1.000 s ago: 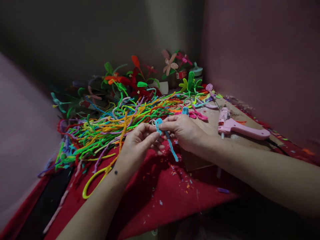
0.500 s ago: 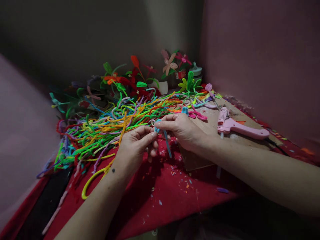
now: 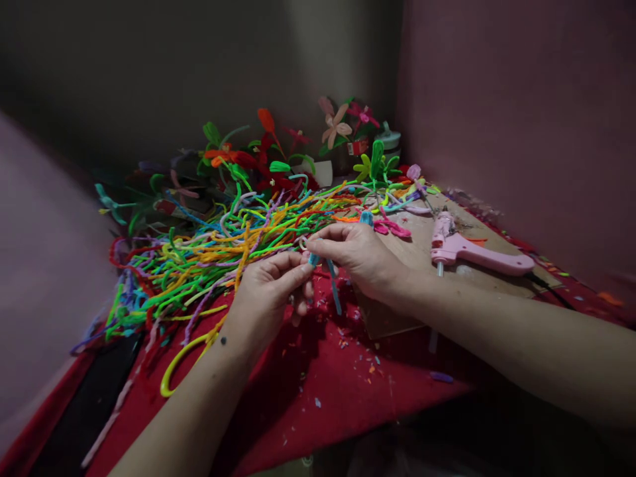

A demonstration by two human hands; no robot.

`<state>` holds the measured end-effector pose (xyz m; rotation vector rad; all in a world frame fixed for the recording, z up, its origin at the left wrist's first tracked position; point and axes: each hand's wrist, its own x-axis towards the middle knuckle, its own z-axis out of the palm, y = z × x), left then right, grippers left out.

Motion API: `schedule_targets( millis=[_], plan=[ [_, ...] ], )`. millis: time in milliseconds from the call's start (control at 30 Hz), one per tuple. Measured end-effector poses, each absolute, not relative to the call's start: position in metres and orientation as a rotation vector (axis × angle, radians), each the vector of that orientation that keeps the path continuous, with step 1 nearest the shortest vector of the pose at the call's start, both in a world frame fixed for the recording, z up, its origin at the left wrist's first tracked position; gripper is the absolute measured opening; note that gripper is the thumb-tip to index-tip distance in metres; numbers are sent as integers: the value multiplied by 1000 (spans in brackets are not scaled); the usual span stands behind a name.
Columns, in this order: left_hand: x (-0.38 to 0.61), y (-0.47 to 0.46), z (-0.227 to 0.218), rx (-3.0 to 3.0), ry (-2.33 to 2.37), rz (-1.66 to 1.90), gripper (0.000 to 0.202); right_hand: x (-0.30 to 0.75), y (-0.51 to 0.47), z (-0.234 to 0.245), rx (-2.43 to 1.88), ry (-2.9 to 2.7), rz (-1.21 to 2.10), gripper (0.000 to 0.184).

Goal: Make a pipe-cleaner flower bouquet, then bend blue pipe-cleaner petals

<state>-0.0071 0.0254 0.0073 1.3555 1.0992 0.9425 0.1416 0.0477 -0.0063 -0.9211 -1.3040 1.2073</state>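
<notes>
My left hand [image 3: 271,285] and my right hand [image 3: 360,255] meet above the red cloth [image 3: 322,377], both pinching a light blue pipe cleaner [image 3: 332,286]. Its bent top is hidden between the fingertips and its free end hangs down toward the cloth. Behind the hands lies a big tangled pile of coloured pipe cleaners [image 3: 223,252], mostly green, yellow and orange.
A pink glue gun [image 3: 472,252] lies on a cardboard sheet [image 3: 422,245] to the right, its cord trailing off right. Finished pipe-cleaner flowers [image 3: 338,126] stand at the back near a white cup [image 3: 325,173]. A loose yellow loop [image 3: 183,358] and small scraps litter the cloth. Walls close in behind and right.
The blue pipe cleaner's looped top has been folded down into the fingertips, and its hanging end has swung closer and looks shorter. Both hands shifted slightly left.
</notes>
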Motion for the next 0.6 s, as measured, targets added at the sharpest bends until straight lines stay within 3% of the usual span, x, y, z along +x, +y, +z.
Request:
schedule_targets(
  millis=[333, 467, 600],
  plan=[
    [-9, 25, 10, 1264, 1060, 905, 10, 145, 50, -6, -891, -1272, 1234, 10],
    [-10, 26, 11, 1257, 1078, 942, 10, 145, 51, -6, -843, -1275, 1378, 15],
    [-12, 27, 13, 1311, 1152, 1037, 10, 145, 49, -3, -911, -1449, 1546, 7]
  ],
)
